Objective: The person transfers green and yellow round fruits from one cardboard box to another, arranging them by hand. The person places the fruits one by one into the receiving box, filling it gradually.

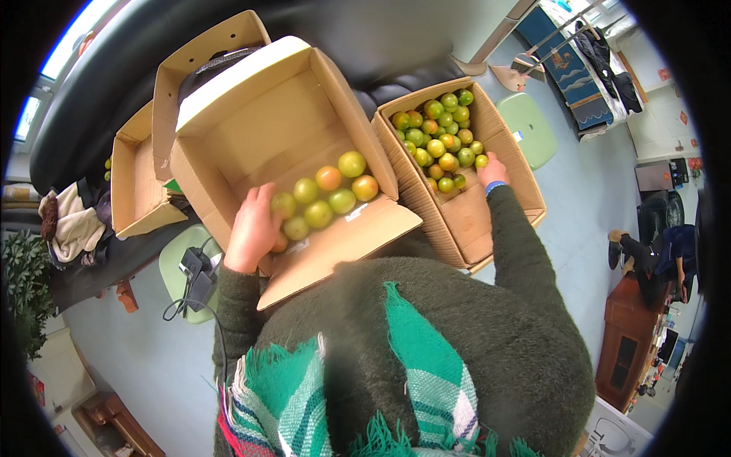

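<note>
An open cardboard box [251,129] in front of me holds several green and orange citrus fruits [327,194] along its near edge. My left hand [253,228] lies inside it, fingers resting on a fruit at the near left corner. To the right, a second cardboard box [506,164] is filled at its far end with many small green-yellow fruits [442,133]. My right hand [493,169] reaches into that box at the edge of the pile, fingers curled among the fruits; whether it grips one is hidden.
More open cardboard boxes [137,183] stand at the left. Two pale green stools [531,126] sit on the blue-grey floor, one under a black device with a cable [196,278]. A dark sofa lies behind. A seated person [659,255] is at the far right beside wooden furniture.
</note>
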The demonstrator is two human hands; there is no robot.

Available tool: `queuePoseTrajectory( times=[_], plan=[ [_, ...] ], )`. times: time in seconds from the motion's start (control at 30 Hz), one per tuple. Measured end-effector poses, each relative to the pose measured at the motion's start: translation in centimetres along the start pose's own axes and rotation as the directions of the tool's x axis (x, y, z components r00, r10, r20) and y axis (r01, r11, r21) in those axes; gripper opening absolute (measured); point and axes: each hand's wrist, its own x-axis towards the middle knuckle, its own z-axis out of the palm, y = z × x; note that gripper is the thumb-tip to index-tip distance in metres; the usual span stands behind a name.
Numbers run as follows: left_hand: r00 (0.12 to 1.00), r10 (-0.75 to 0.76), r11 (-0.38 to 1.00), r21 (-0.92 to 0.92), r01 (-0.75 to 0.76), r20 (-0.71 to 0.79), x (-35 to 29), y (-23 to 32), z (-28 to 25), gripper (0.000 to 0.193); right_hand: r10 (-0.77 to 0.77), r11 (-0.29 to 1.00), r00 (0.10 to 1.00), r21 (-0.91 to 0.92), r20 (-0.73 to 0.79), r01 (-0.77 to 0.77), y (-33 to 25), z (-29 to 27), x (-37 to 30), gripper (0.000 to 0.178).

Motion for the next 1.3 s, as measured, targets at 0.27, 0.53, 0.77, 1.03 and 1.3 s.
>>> queuePoseTrajectory(
  times=[0.27, 0.53, 0.77, 1.03, 1.3],
  plan=[
    [0.981, 0.066, 0.996, -0.048, -0.075, -0.181, -0.2, 0.7, -1.8, 0.041, -0.291, 0.957, 0.931, -0.068, -0.220, 0.283, -3.1, -0.2, -3.8, 0.051],
    [0.968, 0.031, 0.977, -0.198, -0.082, -0.250, -0.2, 0.6, -2.3, 0.032, -0.384, 0.875, 0.895, 0.222, -0.226, 0.431, -6.1, 3.1, -4.1, 0.053],
    [0.953, 0.083, 0.991, -0.080, -0.111, -0.292, -1.4, -1.2, -3.5, 0.025, -0.204, 0.832, 0.960, 0.483, -0.191, 0.272, -6.7, 2.0, -3.6, 0.045],
    [1.000, 0.028, 0.997, 0.067, -0.028, 0.007, -1.4, 0.4, -0.8, 0.026, -0.572, 0.253, 0.746, 0.793, -0.340, 0.555, -20.7, -10.6, -10.3, 0.037],
    [0.993, 0.090, 0.985, -0.152, -0.078, 0.070, -3.9, 0.5, -1.2, 0.024, -0.989, 0.094, 0.144, 0.711, -0.010, 0.697, -38.8, -7.0, -18.7, 0.034]
  ],
)
